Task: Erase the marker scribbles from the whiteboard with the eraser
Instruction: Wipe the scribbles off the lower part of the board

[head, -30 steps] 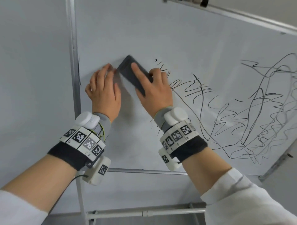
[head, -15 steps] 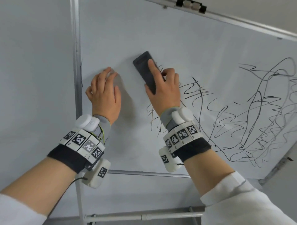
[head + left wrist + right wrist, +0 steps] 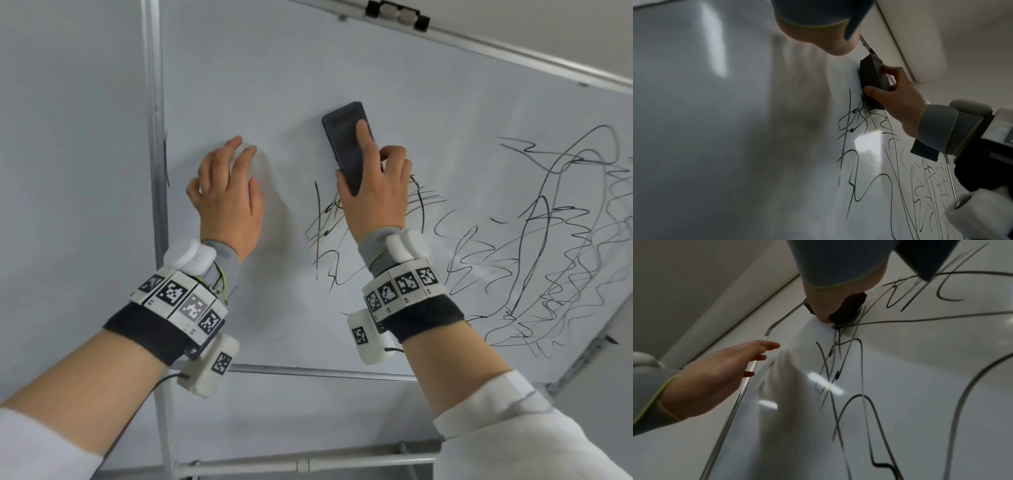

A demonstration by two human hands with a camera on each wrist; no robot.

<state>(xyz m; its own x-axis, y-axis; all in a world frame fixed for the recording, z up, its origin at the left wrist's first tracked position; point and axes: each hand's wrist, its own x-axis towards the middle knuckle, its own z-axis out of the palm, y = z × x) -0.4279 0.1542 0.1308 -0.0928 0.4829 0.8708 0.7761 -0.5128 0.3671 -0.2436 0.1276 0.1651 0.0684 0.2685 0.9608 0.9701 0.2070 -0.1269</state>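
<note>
The whiteboard (image 3: pixel 274 85) fills the head view, tilted. Black marker scribbles (image 3: pixel 534 240) cover its right half and run down under my right wrist. A dark grey eraser (image 3: pixel 344 137) lies flat against the board, upright and slightly tilted. My right hand (image 3: pixel 373 178) grips it, index finger along its back and thumb on its left edge; the left wrist view shows the same eraser (image 3: pixel 873 76) and that hand (image 3: pixel 894 95). My left hand (image 3: pixel 227 185) presses flat on the bare board left of the eraser, fingers spread, and shows as the left hand (image 3: pixel 725 369) in the right wrist view.
A metal frame post (image 3: pixel 154 171) runs down the board's left edge beside my left hand. The top rail carries a black and grey clip (image 3: pixel 397 15). A crossbar (image 3: pixel 308 371) and a lower tube (image 3: pixel 291 464) of the stand lie below the board.
My right hand has slid the eraser to the right and turned it more upright, away from my left hand. Scribbles below the right hand have come into view. The left hand has stayed put.
</note>
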